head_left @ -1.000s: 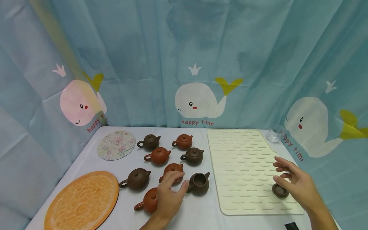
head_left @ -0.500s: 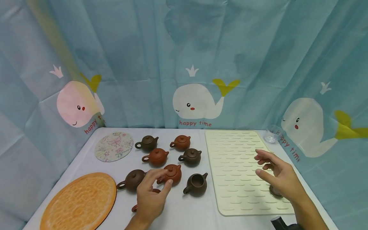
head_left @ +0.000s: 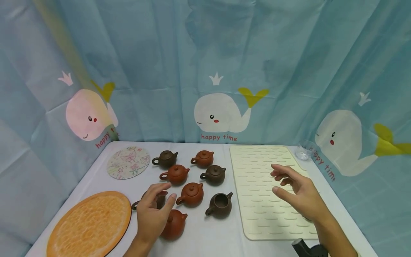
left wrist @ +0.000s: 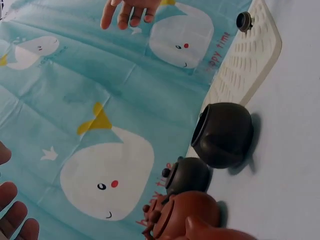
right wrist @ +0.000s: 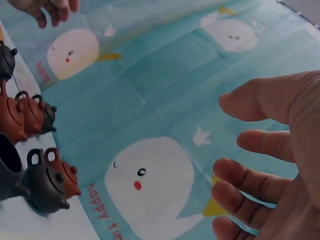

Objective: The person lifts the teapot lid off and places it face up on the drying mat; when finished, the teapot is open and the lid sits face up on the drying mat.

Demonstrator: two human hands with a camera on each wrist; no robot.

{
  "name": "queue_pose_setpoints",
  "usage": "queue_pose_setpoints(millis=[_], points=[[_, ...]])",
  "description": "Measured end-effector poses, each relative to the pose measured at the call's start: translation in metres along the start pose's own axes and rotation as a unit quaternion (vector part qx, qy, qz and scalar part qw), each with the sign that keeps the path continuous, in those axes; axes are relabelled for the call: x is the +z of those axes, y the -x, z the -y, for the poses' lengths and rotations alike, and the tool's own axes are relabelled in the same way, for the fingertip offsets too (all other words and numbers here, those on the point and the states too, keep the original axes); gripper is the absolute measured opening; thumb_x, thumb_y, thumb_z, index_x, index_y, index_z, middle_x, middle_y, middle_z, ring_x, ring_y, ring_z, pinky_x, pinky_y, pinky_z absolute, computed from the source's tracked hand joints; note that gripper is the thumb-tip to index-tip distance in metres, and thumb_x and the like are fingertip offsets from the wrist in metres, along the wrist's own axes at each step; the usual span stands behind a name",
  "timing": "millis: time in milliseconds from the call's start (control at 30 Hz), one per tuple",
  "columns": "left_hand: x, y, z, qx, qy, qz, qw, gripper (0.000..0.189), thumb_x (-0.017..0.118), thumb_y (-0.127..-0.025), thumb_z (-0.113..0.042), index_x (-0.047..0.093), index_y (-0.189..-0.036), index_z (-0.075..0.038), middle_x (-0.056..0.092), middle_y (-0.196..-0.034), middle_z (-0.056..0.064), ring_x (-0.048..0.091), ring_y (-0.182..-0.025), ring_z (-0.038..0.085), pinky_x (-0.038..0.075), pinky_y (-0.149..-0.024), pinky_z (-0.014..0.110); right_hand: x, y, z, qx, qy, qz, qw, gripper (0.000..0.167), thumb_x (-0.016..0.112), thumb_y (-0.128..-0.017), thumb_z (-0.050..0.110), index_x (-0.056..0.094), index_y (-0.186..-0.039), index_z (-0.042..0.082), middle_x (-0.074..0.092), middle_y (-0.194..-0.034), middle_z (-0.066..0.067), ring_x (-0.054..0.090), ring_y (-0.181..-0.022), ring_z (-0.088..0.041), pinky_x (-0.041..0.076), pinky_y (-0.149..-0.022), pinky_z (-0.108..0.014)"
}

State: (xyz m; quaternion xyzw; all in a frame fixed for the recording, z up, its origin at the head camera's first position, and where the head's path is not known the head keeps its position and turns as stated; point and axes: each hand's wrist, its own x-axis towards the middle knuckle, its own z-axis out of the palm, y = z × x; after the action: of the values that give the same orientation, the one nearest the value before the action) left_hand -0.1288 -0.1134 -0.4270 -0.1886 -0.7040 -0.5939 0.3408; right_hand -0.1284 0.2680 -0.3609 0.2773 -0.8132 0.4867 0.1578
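Observation:
My left hand hovers with relaxed fingers and holds nothing. It partly hides a dark brown teapot and a reddish teapot. To its right stands a dark teapot without its lid, its round mouth showing. My right hand, fingers loosely spread, is above the cream mat with nothing in its grasp. A small dark lid lies upturned on that mat in the left wrist view; my right wrist mostly covers it in the head view.
More lidded teapots, reddish and dark, stand at mid-table. A round bread-patterned mat lies front left, with a floral disc behind it. A clear cup is at the back right. A whale-print curtain closes the back.
My left hand has moved left, from beside the lidless teapot to over the front-left teapots. My right hand has shifted left and slightly upward, away from the lid. Nothing was picked up.

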Motion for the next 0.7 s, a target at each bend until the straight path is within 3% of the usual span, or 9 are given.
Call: queue_pose_setpoints(millis=[167, 300, 500, 700], points=[[-0.003, -0.001, 0.02, -0.03, -0.017, 0.005, 0.9994, 0.039, 0.072, -0.074, 0.02, 0.067, -0.109, 0.003, 0.064, -0.104, 0.014, 0.059, -0.096, 0.013, 0.049, -0.082, 0.022, 0.008, -0.008, 0.004, -0.009, -0.007, 0.012, 0.9999, 0.061, 0.068, -0.08, -0.014, 0.051, -0.136, 0.003, 0.059, -0.112, -0.011, 0.053, -0.102, -0.017, 0.042, -0.08, -0.027], [-0.004, -0.002, 0.029, -0.067, -0.05, 0.014, 0.9964, 0.035, 0.074, -0.077, 0.012, 0.07, -0.109, -0.003, 0.066, -0.102, 0.006, 0.061, -0.093, 0.015, 0.051, -0.078, 0.025, 0.015, -0.015, 0.003, -0.015, -0.004, 0.022, 0.9996, 0.059, 0.068, -0.081, -0.012, 0.052, -0.135, 0.005, 0.06, -0.111, -0.008, 0.053, -0.102, -0.017, 0.042, -0.08, -0.027], [-0.005, -0.003, 0.04, -0.123, -0.066, 0.036, 0.9896, 0.033, 0.075, -0.079, 0.007, 0.071, -0.109, -0.007, 0.066, -0.097, 0.003, 0.063, -0.085, 0.019, 0.053, -0.072, 0.027, 0.027, -0.025, -0.001, -0.01, -0.012, 0.035, 0.9993, 0.054, 0.069, -0.083, -0.009, 0.054, -0.133, 0.006, 0.06, -0.109, -0.006, 0.055, -0.099, -0.018, 0.044, -0.079, -0.029], [-0.005, -0.004, 0.047, -0.142, -0.076, 0.054, 0.9855, 0.031, 0.075, -0.081, 0.003, 0.072, -0.109, -0.01, 0.067, -0.099, 0.002, 0.063, -0.085, 0.021, 0.054, -0.073, 0.035, 0.04, -0.033, -0.004, -0.027, -0.027, 0.043, 0.9984, 0.053, 0.069, -0.082, -0.008, 0.055, -0.132, 0.005, 0.061, -0.108, -0.006, 0.055, -0.096, -0.019, 0.045, -0.077, -0.033]])
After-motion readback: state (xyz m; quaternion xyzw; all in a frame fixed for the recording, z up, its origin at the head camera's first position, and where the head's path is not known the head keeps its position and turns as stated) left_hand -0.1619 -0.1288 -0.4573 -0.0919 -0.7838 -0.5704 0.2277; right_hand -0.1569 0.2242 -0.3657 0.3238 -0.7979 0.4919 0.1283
